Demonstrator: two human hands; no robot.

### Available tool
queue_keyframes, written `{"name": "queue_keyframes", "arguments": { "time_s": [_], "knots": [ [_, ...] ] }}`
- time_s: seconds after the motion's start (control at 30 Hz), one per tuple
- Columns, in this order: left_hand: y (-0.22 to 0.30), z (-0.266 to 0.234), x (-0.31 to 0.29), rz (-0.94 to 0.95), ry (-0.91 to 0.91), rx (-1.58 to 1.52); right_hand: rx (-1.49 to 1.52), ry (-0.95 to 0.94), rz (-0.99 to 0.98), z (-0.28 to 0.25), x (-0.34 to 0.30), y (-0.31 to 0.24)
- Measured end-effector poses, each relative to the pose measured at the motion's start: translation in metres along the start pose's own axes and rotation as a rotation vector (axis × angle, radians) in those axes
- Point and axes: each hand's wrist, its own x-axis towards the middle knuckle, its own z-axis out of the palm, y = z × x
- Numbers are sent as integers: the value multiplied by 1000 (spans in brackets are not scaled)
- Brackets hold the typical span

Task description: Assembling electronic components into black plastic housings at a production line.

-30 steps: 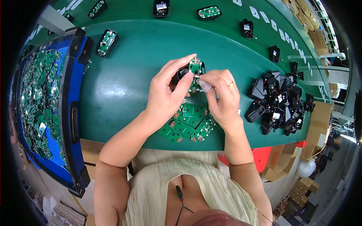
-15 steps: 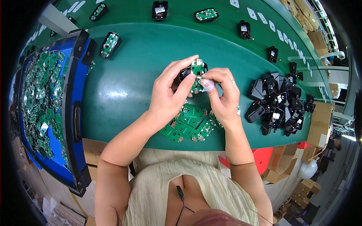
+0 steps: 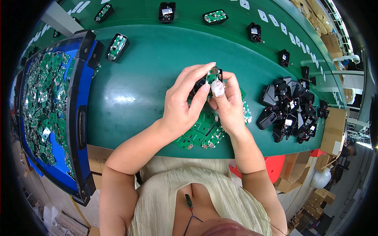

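Over the middle of the green table, my left hand point(image 3: 182, 96) is closed around a small black plastic housing point(image 3: 199, 83), its thumb and fingertips at the sides. A green circuit board point(image 3: 213, 74) with a metal connector at its top end sits at the housing's opening. My right hand point(image 3: 229, 101) grips the same pair from the right; its thumb, in a whitish finger cover point(image 3: 217, 89), presses on the board. The two hands hide most of the housing and the board's lower part. Below them lies a loose pile of green circuit boards point(image 3: 202, 126).
At left, a blue bin with a black frame point(image 3: 81, 126) is heaped with circuit boards point(image 3: 45, 102). Black housings point(image 3: 289, 106) with wires are piled at right. A housing with a board point(image 3: 117, 47) stands at upper left; several more are on the far green strip point(image 3: 189, 17).
Both hands have shifted slightly right with the housing and board. My right fingers have gone from pinching by the board to wrapping the right side, thumb on the board.
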Motion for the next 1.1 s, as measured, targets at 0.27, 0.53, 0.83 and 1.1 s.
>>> {"name": "queue_keyframes", "arguments": {
  "time_s": [0.27,0.53,0.83,1.1],
  "knots": [
    [-2,2,-3,26,15,-1,34,27,-138,1,1,6],
    [-2,0,1,-463,-15,-461,-677,188,-566,-19,10,-3],
    [1,-6,3,-564,-162,-572,-772,139,-665,-21,9,-9],
    [1,-4,2,-406,-99,-449,-211,153,-179,-3,1,-3]
  ]
}}
